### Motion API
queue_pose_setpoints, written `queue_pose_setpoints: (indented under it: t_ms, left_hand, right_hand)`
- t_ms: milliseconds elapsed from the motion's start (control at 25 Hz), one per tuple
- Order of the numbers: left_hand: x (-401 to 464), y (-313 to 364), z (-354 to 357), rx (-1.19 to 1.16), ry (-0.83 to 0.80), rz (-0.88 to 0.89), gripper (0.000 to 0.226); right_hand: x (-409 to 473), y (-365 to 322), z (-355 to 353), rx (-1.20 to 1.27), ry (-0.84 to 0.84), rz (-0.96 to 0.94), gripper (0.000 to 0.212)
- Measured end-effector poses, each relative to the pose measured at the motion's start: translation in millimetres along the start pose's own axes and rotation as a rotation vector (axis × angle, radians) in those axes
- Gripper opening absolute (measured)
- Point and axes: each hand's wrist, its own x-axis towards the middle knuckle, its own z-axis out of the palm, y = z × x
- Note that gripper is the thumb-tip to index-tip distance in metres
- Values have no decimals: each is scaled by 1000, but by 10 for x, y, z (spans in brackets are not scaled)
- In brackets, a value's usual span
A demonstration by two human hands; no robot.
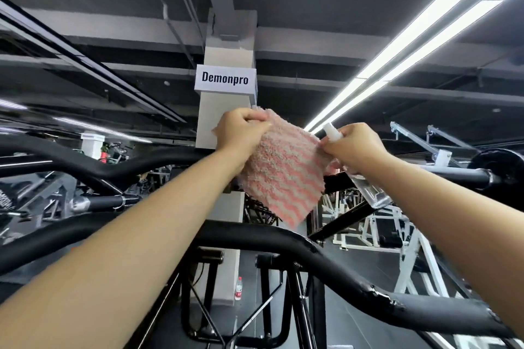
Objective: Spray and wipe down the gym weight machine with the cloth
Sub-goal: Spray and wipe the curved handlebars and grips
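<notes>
A pink-and-white striped fluffy cloth (286,170) hangs spread out between my two raised hands, above the black weight machine frame (326,258). My left hand (241,133) pinches the cloth's upper left corner. My right hand (357,147) grips a clear spray bottle (368,190) with a white nozzle and also pinches the cloth's right edge with its fingertips. The bottle's middle is hidden inside my fist. Curved black bars of the machine run below and behind my forearms.
A white pillar with a "Demonpro" sign (225,78) stands straight ahead. A plastic drink bottle (238,288) stands on the floor by the pillar. White gym machines (377,232) fill the right background, more equipment the left. Bright ceiling light strips (411,45) run overhead.
</notes>
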Motion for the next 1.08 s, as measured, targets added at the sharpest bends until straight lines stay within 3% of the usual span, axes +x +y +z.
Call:
queue_pose_setpoints:
  t_ms: [40,120,200,280,360,440,520,640,760,840,960,1080]
  left_hand:
    - [93,19,-126,294,-1,83,14]
    - [248,20,-328,879,-98,89,24]
    - [255,14,-434,1300,-206,102,26]
    - [241,17,-415,1276,-324,345,31]
    - [219,70,-365,1003,-503,495,39]
    - [237,93,-334,885,-699,383,53]
    - [284,51,-324,1140,-838,289,63]
    - [308,-126,-256,1554,-763,461,35]
    - [273,-276,-174,1479,-624,579,20]
    - [294,-216,-184,1454,-720,466,21]
    - [325,-59,-96,1502,-863,267,34]
    - [177,-117,195,1566,-803,527,34]
  right_hand:
    - [20,-34,33,-42,-17,10,20]
    - [57,-91,103,-171,-68,25,21]
    - [70,-136,165,-372,-176,8,17]
    - [50,-175,204,-540,-278,-34,17]
    - [21,-230,201,-609,-261,-87,18]
    - [0,-297,207,-539,-245,-157,15]
    - [-18,-360,232,-350,-372,-181,15]
    - [-71,-420,241,-132,-648,-76,8]
    - [-86,-398,358,-37,-805,32,21]
    - [-79,-386,481,-13,-846,65,35]
    - [-72,-368,485,27,-846,105,30]
    - [-81,-311,247,3,-812,110,15]
